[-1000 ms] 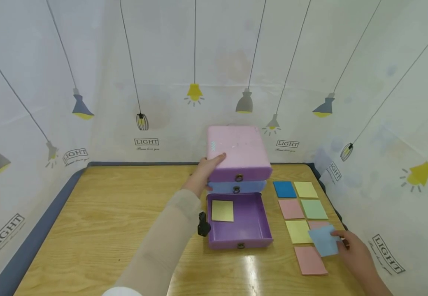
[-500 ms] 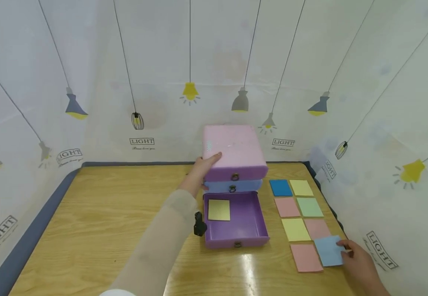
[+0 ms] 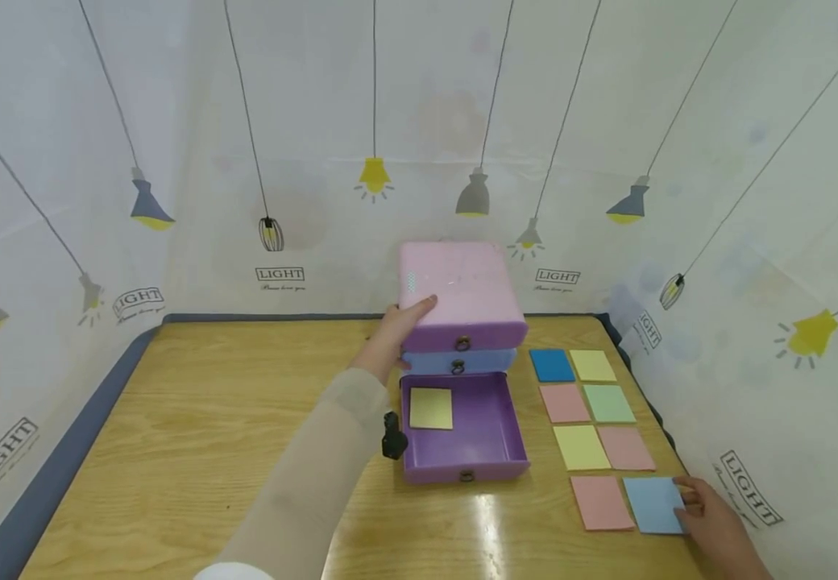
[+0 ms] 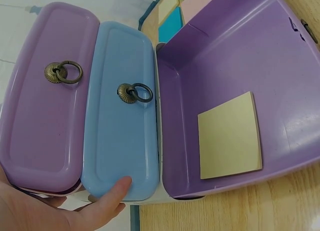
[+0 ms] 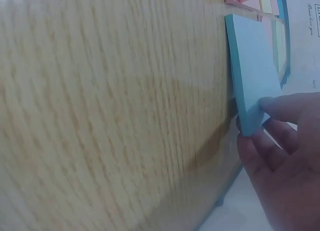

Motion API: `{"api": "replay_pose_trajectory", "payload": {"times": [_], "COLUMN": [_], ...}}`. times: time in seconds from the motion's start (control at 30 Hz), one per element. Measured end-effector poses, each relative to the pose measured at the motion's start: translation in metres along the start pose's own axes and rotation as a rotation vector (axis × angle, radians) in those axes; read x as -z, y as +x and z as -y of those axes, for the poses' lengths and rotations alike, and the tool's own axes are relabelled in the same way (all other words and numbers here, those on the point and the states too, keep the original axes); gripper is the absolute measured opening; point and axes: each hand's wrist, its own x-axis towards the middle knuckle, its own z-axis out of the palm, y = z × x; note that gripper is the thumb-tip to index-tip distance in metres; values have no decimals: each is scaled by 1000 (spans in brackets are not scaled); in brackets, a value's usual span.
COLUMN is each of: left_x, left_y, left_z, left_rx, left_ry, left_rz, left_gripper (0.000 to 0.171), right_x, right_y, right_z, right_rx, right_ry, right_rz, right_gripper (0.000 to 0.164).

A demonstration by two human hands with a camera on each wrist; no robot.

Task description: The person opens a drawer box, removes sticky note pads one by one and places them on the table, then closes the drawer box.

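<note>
A small drawer unit [image 3: 462, 282] with a pink top stands at the back middle. My left hand [image 3: 393, 334] braces its left side, thumb on the top; in the left wrist view one finger touches the edge of the blue drawer front [image 4: 122, 126]. The open purple drawer [image 3: 487, 447] holds a pale yellow sticky-note pad [image 4: 229, 136] at its left. At the front right my right hand [image 3: 719, 524] pinches the right edge of a light blue sticky-note pad [image 5: 252, 66], thumb above and fingertips beneath. This pad lies beside a pink pad [image 3: 602, 503].
Two columns of sticky-note pads, including a dark blue pad [image 3: 553, 365] and a green pad [image 3: 609, 403], lie right of the drawer unit. A lamp-printed backdrop [image 3: 339, 121] borders the wooden table [image 3: 245, 387] at the back and sides. Ring pulls [image 4: 63, 72] hang on the drawer fronts.
My right hand has brought the light blue pad from above the pink and yellow pads toward me, down beside the front pink pad, and straightened it. My left hand stays at the drawer unit.
</note>
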Motion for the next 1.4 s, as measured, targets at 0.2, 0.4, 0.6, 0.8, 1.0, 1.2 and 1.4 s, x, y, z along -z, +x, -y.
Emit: {"api": "replay_pose_trajectory", "payload": {"times": [0.2, 0.4, 0.6, 0.8, 1.0, 1.2, 1.4], "left_x": [2, 0, -3, -2, -1, -2, -1], "left_y": [-1, 0, 2, 1, 0, 0, -1], "left_z": [-1, 0, 2, 1, 1, 1, 0], "left_rx": [-8, -5, -9, -16, -18, -11, -8], "left_ry": [-5, -7, 3, 1, 0, 0, -1], "left_rz": [2, 0, -17, -20, -18, -16, -19], "left_gripper": [105, 105, 104, 103, 103, 104, 104], "right_x": [1, 3, -3, -8, -9, -12, -21], "right_y": [2, 0, -1, 0, 6, 6, 0], "right_z": [8, 14, 16, 23, 41, 62, 84], "right_rx": [10, -68, -83, -73, 41, 134, 243], "right_ry": [-11, -8, -94, -170, -308, -336, -318], "right_rz": [0, 26, -30, -67, -63, -92, -109], "right_gripper": [56, 49, 39, 34, 33, 31, 29]}}
